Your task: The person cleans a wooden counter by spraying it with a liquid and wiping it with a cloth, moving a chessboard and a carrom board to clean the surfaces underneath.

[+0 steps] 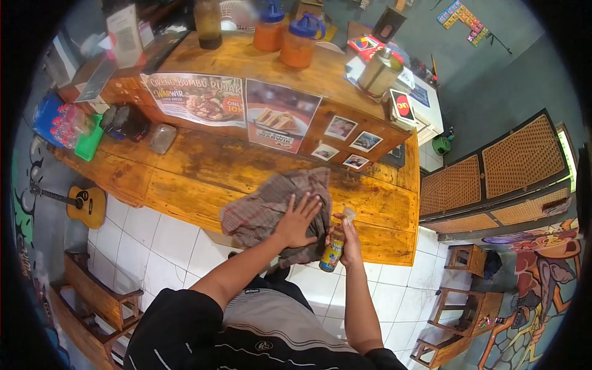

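Wooden counter [259, 179] planks run across our view, with white floor tiles below. Our checked cloth [271, 206] lies bunched near the counter's front edge, and our left hand [300, 220] presses flat on it, fingers spread. Just beside it, our right hand [350, 240] is closed around a small spray bottle [334, 246], held upright over the edge. We judge the wiping step is in hand; next calls for steady pressure along the planks. Posters [237, 108] hang behind.

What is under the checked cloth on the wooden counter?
The checked cloth lies on the wooden counter, with the left hand pressed flat on top. Only bare wood shows around it; whatever lies beneath is covered. The right hand holds a small bottle beside it.
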The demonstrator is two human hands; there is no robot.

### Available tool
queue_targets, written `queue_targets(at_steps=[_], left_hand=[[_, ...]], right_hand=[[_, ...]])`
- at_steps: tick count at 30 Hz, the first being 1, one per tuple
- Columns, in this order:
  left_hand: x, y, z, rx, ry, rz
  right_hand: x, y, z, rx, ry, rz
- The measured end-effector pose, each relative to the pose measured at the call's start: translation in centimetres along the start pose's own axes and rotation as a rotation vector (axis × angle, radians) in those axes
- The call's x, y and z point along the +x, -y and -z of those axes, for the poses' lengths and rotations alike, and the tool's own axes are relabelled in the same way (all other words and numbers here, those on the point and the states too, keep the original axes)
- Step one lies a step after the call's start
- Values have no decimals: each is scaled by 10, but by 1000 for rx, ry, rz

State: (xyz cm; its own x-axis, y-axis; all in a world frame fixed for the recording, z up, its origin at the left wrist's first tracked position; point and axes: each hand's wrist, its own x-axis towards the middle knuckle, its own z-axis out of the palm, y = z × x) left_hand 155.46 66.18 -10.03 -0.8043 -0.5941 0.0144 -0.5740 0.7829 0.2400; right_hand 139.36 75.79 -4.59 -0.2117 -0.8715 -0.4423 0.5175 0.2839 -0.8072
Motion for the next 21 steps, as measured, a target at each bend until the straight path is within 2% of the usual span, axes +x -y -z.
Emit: queue_targets(at_steps=[2, 6, 9, 10, 12, 13, 14, 16, 21], left_hand=[[0, -2, -2, 32, 57, 13], [-9, 37, -1, -78, -33, -64], [-33, 86, 18, -47, -146, 59], [-43, 104, 23, -48, -147, 64], [-65, 140, 32, -130, -155, 202], [-80, 159, 33, -97, -303, 203], [-95, 175, 42, -95, -302, 204], [-125, 208, 60, -139, -252, 412], [-186, 280, 73, -147, -327, 500]], right_hand=[[-5, 1, 5, 12, -36, 7], [-5, -1, -7, 10, -16, -8], [6, -8, -33, -6, 10, -17], [10, -10, -47, -31, 24, -16], [20, -16, -79, -46, 44, -2], [26, -20, -97, -60, 59, 14], [33, -25, -115, -58, 61, 14], [50, -37, -152, -25, 87, 3], [105, -63, -241, -1, 109, 49]])
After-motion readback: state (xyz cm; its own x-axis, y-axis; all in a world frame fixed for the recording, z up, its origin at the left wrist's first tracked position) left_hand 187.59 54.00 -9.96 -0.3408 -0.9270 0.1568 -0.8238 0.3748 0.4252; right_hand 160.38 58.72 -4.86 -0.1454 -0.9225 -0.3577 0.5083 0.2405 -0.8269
